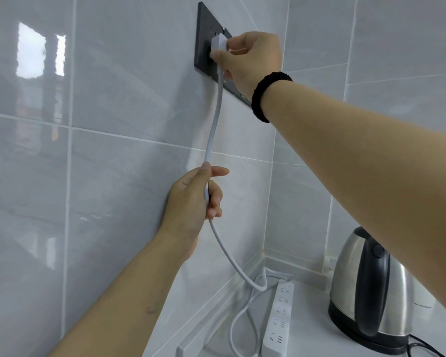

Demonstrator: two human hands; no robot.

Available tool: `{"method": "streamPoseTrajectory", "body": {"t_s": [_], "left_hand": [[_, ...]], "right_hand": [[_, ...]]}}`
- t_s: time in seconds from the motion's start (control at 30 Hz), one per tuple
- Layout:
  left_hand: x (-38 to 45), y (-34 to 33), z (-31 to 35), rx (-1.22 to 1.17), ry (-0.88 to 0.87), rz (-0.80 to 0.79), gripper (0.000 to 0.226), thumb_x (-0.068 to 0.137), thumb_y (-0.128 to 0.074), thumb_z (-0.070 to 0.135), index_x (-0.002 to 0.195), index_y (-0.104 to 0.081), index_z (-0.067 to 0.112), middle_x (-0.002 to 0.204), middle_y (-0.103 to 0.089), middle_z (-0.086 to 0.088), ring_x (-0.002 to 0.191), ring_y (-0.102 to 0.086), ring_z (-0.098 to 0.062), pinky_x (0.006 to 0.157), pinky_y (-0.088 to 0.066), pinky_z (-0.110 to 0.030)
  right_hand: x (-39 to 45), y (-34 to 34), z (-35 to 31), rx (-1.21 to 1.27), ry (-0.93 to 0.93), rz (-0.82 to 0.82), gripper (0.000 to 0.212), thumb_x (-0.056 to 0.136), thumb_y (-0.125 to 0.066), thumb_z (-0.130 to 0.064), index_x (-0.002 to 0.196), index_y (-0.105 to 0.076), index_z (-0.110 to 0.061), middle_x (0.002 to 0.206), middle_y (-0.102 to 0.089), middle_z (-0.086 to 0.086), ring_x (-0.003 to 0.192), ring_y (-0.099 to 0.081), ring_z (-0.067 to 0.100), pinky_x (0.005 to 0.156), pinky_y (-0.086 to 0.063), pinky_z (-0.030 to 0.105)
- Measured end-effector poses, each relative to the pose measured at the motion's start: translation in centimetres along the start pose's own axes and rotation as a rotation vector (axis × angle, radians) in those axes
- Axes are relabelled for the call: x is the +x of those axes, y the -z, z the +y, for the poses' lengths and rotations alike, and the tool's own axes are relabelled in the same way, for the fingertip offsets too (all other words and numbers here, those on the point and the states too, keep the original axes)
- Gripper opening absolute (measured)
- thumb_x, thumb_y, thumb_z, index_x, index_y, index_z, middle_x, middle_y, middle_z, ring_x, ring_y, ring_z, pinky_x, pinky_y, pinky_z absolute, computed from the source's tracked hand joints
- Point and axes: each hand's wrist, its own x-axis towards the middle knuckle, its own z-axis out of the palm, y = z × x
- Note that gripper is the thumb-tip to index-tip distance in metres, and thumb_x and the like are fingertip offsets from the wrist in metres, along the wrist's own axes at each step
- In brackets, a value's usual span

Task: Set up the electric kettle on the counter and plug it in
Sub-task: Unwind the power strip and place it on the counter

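Plug-in step — right hand (252,57) pinching white plug (219,43) at wall socket (204,47), upper centre; left hand (196,202) curled round cord (213,124). Kettle (371,292) on table, lower right. Next, prob.: firm straight push — seat fully.

The right forearm (371,176) covers the upper right side of the kettle (366,292), so its lid and spout cannot be seen. The right hand (250,57) hides part of the dark wall socket plate (204,34), and whether the white plug (219,43) is fully seated cannot be told. The power strip (278,318) and the kettle's black cord (428,349) run off the bottom edge.
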Motion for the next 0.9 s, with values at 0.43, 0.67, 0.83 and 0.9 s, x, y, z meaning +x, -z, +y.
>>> {"method": "streamPoseTrajectory", "body": {"t_s": [0.43,0.67,0.83,0.9], "left_hand": [[-0.2,-0.3,-0.9,-0.053,-0.058,0.035,0.034,0.102,-0.037,0.032,0.091,-0.063,0.013,0.045,-0.042,0.004,0.036,-0.033,-0.007,0.048,-0.036,-0.024],[-0.3,-0.1,-0.5,-0.084,-0.072,0.032,0.033,0.102,-0.038,0.030,0.090,-0.064,0.013,0.045,-0.042,0.004,0.035,-0.034,-0.007,0.049,-0.036,-0.026],[-0.3,0.0,-0.7,-0.087,-0.079,0.031,0.033,0.101,-0.038,0.032,0.090,-0.064,0.015,0.045,-0.043,0.005,0.035,-0.034,-0.006,0.048,-0.037,-0.024],[-0.2,0.0,-0.8,-0.096,-0.083,0.027,0.033,0.101,-0.039,0.032,0.090,-0.064,0.015,0.045,-0.043,0.005,0.035,-0.034,-0.006,0.048,-0.037,-0.024]], "right_hand": [[-0.6,-1.2,1.2,-0.065,0.133,0.092,0.035,0.076,-0.077,-0.024,0.071,-0.064,0.007,0.075,-0.071,0.016,0.072,-0.065,0.031,0.076,-0.057,0.038],[0.1,-1.0,1.8,-0.002,0.129,0.050,0.041,0.077,-0.076,-0.023,0.061,-0.058,0.011,0.052,-0.040,-0.003,0.064,-0.065,0.000,0.072,-0.049,0.019],[-0.3,-0.6,1.0,-0.021,0.118,0.038,0.030,0.075,-0.081,-0.023,0.083,-0.074,0.005,0.083,-0.075,0.010,0.090,-0.071,0.014,0.082,-0.056,0.022],[-0.3,-0.5,0.6,-0.080,0.141,0.031,0.032,0.076,-0.080,-0.025,0.083,-0.074,0.005,0.088,-0.074,0.015,0.091,-0.070,0.018,0.082,-0.056,0.024]]}}
